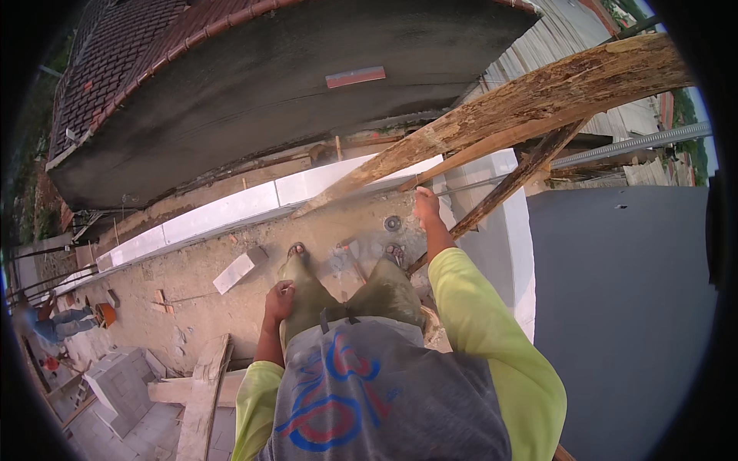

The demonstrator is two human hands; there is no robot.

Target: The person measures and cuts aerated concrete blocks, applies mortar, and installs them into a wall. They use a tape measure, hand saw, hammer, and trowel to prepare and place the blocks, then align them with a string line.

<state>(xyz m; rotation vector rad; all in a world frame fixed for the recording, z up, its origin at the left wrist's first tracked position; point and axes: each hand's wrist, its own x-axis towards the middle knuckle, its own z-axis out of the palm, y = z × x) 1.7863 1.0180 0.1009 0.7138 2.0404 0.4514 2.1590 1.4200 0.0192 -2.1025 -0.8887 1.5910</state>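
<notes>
My right hand (pixel 427 207) is raised ahead at the end of my outstretched arm, its fingers closed. A small dark tip shows at the fingers, but I cannot make out what is held. Close by run a rough wooden pole (pixel 523 100) and a thinner slanting wooden pole (pixel 523 180). Beyond the fingers lies the row of white blocks (pixel 238 206) forming a low wall. My left hand (pixel 280 300) hangs beside my left thigh, fingers curled in, with nothing seen in it. A loose white block (pixel 239 270) lies on the ground ahead of that hand.
A dark rendered wall (pixel 277 100) stands beyond the blocks, with a red-and-grey float (pixel 355 77) against it. At the left a person (pixel 61 323) bends near an orange bucket (pixel 105 315). Wooden planks (pixel 204 392) and stacked blocks (pixel 119 388) lie lower left; a grey surface (pixel 623 307) fills the right.
</notes>
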